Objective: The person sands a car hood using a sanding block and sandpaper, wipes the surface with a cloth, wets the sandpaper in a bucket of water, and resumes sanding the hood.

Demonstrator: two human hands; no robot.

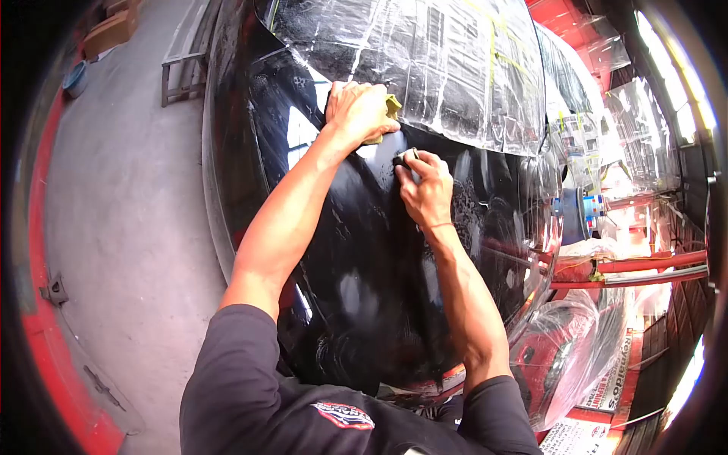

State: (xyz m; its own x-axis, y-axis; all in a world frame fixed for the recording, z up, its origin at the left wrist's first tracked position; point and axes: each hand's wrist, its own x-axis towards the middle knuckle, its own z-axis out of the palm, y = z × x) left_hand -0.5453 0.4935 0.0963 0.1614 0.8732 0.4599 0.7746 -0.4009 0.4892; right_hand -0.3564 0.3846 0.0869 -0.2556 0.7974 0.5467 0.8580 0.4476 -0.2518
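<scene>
A glossy black car panel (364,227) with whitish smears and reflections lies in front of me. My left hand (356,114) is closed on a yellow-green cloth (392,105), pressed flat to the panel near the edge of the plastic sheet. Just to the right and nearer to me, my right hand (426,189) pinches a small black block (400,161) against the same panel. The fingers partly hide the block, so its exact kind does not show. Clear plastic sheeting (470,76), streaked white and taped with yellow strips, covers the car beyond both hands.
On the left, a grey floor (136,212) runs alongside the car, with a bench (182,76), a blue bucket (75,79) and a cardboard box (111,34) farther off. To the right are a red metal bar (644,263), a blue bottle (591,205) and a plastic-wrapped red part (542,360).
</scene>
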